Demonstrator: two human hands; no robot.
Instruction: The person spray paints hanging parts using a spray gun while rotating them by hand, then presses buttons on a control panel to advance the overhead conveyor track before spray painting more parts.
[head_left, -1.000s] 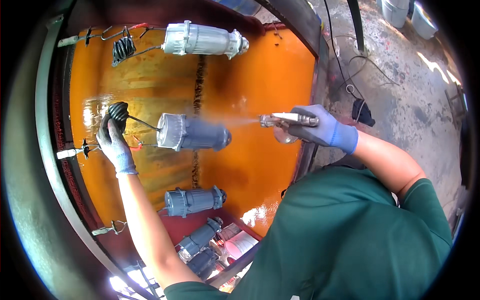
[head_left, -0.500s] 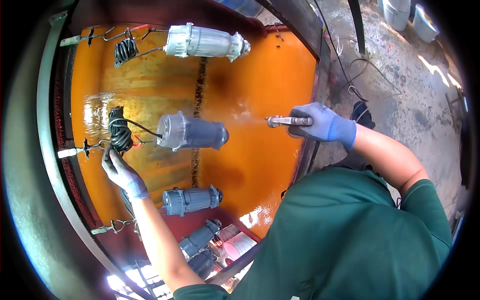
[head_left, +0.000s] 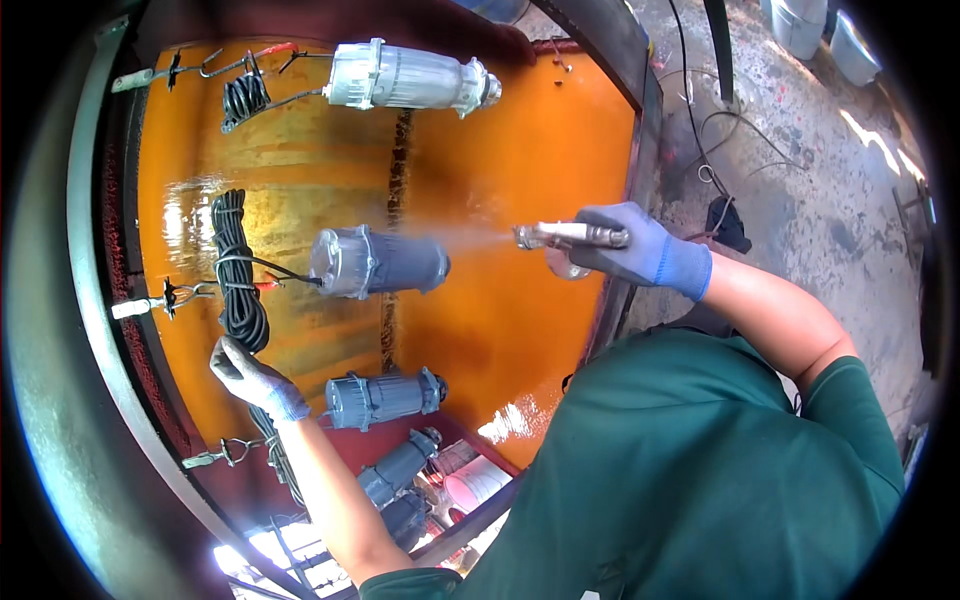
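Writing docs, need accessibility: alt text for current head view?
A gloved right hand holds a spray gun, its mist reaching a grey metal cylinder; the gloved left hand is at the end of a bundled black cable. In the picture, a silvery cylinder sits above and another grey cylinder below, before a glossy orange panel.

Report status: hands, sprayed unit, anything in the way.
Gloved right hand gripping silver metal spray gun. Gloved left hand near black coiled cable, contact unclear. Grey-and-silver cylindrical metal unit facing nozzle. Only pale mist between.
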